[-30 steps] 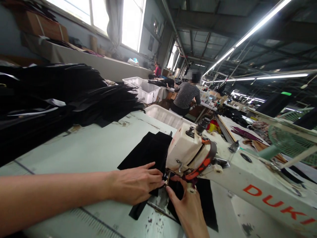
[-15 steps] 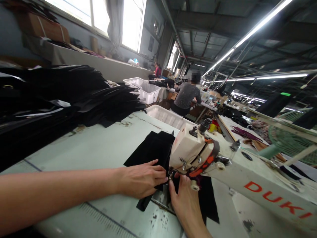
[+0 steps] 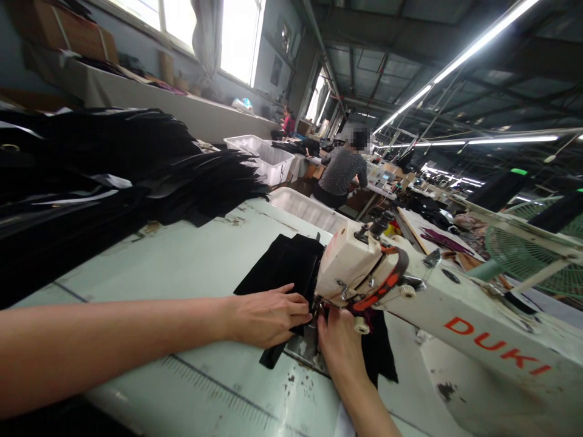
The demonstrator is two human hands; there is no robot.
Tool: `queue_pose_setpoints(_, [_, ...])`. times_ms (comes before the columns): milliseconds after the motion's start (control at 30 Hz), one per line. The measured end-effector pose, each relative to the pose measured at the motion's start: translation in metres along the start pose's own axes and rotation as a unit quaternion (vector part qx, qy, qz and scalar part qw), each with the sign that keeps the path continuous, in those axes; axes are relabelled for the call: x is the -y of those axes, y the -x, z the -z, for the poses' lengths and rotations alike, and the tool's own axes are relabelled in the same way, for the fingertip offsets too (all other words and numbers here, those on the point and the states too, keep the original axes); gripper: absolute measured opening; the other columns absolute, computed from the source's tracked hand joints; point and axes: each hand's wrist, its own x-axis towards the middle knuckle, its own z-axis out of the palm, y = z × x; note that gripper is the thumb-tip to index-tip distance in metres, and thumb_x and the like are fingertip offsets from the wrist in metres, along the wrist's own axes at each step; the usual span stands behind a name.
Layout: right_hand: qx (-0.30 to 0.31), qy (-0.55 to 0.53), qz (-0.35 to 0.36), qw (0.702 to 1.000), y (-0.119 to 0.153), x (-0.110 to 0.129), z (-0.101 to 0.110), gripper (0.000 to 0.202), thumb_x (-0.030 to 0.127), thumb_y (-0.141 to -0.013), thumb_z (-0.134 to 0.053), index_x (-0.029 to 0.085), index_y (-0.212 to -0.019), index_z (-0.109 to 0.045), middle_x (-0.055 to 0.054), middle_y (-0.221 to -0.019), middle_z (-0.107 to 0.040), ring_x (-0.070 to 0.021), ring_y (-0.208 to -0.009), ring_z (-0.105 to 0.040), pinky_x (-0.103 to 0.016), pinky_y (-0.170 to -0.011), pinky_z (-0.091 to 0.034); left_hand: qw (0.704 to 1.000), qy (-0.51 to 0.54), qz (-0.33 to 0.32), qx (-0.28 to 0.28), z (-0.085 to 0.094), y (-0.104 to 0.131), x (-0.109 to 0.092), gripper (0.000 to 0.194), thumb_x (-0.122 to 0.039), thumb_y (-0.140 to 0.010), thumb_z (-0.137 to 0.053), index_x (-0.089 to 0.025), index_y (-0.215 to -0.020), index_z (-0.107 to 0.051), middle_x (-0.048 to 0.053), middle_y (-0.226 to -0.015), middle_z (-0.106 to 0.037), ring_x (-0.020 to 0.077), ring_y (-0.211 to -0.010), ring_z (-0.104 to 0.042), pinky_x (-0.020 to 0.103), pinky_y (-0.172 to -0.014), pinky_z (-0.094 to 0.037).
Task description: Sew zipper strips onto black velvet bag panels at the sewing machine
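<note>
Black fabric (image 3: 285, 264) lies on the sewing table under the head of a white sewing machine (image 3: 341, 261) lettered DUKI. My left hand (image 3: 268, 315) rests on its near part, palm down, fingers stretched toward the needle area. Close to the presser foot, on the other side, my right hand (image 3: 344, 340) has its fingers bent and the thumb alongside, pinching the fabric's edge; the machine head partly hides its fingertips. More black fabric shows right of that wrist. A narrow black strip (image 3: 272, 357) sticks out below my left hand.
A large heap of black cut pieces (image 3: 136, 164) covers the table's left side. White plastic bins (image 3: 300, 206) stand beyond the far edge. A co-worker (image 3: 344, 173) sits farther back. A ruler scale (image 3: 218, 385) marks the near tabletop. At right is a green fan (image 3: 528, 243).
The view has shifted slightly, and the machine and hands sit a little higher and farther right. Both hands stay at the needle area on the fabric, which has hardly moved.
</note>
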Motion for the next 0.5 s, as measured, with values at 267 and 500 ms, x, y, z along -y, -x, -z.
queue_pose_setpoints(267, [-0.016, -0.008, 0.056, 0.998, 0.003, -0.011, 0.029, 0.044, 0.043, -0.104, -0.032, 0.016, -0.109, -0.066, -0.015, -0.097, -0.069, -0.0301, -0.094, -0.067, -0.041, -0.078, -0.055, 1.0, -0.007, 0.002, 0.001, 0.0, 0.001, -0.001, 0.043, -0.018, -0.094, -0.054, -0.009, -0.136, -0.053, 0.016, -0.13, -0.061, 0.0299, -0.126, -0.053, 0.053, -0.118, -0.028])
queue_pose_setpoints(500, [-0.02, 0.032, 0.239, 0.97, 0.018, -0.01, 0.038, 0.036, 0.012, -0.1, -0.036, 0.017, -0.121, -0.064, -0.008, -0.113, -0.07, -0.0248, -0.102, -0.068, -0.039, -0.083, -0.058, 1.0, -0.013, -0.007, -0.02, -0.005, 0.003, 0.002, 0.046, -0.016, -0.091, -0.057, -0.011, -0.137, -0.055, 0.017, -0.13, -0.061, 0.0291, -0.124, -0.056, 0.054, -0.118, -0.029])
